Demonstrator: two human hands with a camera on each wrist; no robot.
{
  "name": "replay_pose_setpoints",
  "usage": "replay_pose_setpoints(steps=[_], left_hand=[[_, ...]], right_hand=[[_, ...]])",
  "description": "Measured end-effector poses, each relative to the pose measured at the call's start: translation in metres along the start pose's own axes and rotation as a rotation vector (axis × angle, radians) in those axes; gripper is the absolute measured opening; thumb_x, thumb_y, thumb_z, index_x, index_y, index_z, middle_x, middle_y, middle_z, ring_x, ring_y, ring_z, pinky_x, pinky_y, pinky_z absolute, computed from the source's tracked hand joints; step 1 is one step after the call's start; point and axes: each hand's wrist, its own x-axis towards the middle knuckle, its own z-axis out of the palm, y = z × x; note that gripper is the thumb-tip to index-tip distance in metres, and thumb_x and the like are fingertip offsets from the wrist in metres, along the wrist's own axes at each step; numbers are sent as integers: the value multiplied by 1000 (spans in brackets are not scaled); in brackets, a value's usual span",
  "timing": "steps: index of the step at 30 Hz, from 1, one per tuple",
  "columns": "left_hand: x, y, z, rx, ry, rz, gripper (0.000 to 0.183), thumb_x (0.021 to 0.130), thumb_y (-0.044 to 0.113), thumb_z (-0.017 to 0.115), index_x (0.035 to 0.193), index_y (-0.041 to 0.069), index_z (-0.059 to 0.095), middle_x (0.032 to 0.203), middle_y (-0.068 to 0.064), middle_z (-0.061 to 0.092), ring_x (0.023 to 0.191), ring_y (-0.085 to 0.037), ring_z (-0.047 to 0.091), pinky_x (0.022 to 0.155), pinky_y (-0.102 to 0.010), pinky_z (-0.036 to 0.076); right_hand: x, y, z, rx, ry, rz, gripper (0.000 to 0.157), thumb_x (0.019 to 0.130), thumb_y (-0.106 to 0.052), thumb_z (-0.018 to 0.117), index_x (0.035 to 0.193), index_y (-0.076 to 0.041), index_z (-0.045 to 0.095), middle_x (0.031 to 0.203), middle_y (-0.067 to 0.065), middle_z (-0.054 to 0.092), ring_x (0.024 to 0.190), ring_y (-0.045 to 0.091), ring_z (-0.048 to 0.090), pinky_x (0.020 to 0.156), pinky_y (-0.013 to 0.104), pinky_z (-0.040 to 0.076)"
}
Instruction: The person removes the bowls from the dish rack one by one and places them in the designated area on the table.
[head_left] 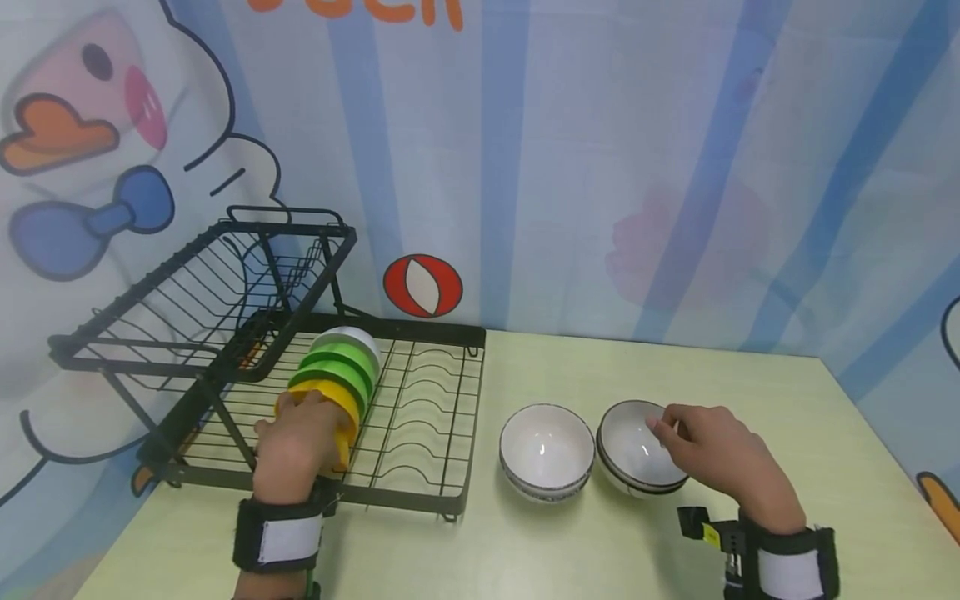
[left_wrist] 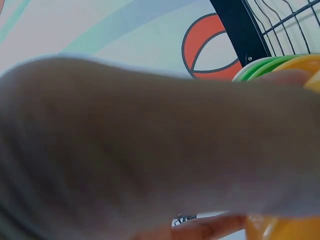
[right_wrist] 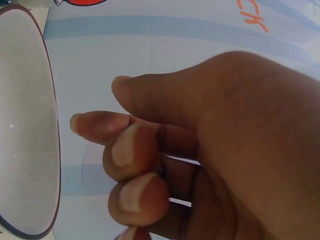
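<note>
My left hand (head_left: 300,437) grips a yellow bowl (head_left: 345,400) that stands on edge in the dish rack (head_left: 420,497), fingers over its rim. Behind it lean green bowls (head_left: 341,357) and a white one (head_left: 352,335). In the left wrist view the hand and forearm hide most of the scene; a piece of orange-yellow bowl (left_wrist: 285,227) shows at the bottom. My right hand (head_left: 712,446) hovers by the right-hand white bowls (head_left: 637,446), fingers loosely bent with nothing between them. The right wrist view shows those fingers apart from a white bowl (right_wrist: 25,120) with a dark rim.
Another stack of white bowls (head_left: 546,450) sits between the rack and the right-hand bowls. The rack's raised upper tier (head_left: 202,367) stands over its left side. A printed cloth (head_left: 570,167) hangs behind the pale table (head_left: 570,554).
</note>
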Motion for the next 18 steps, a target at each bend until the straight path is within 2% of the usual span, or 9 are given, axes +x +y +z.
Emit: replay_pose_setpoints(steps=[9,18], left_hand=[[-2,-3,1,-4,23,70,44,61,-7,77,101,11,72,111,-25,51,110,-51,31,89,-68,35],[-3,-3,-1,12,75,115,42,63,-5,76,100,13,72,116,-30,48,113,-53,30,93,-70,32]], right_hand=[[0,1,2,-10,8,-10,33,96,-36,49,73,-13,56,51,-5,33,45,13,35,40,26,27],[1,2,1,-12,-6,-17,27,96,-32,51,80,-13,59,51,-4,35,46,13,36,40,27,29]])
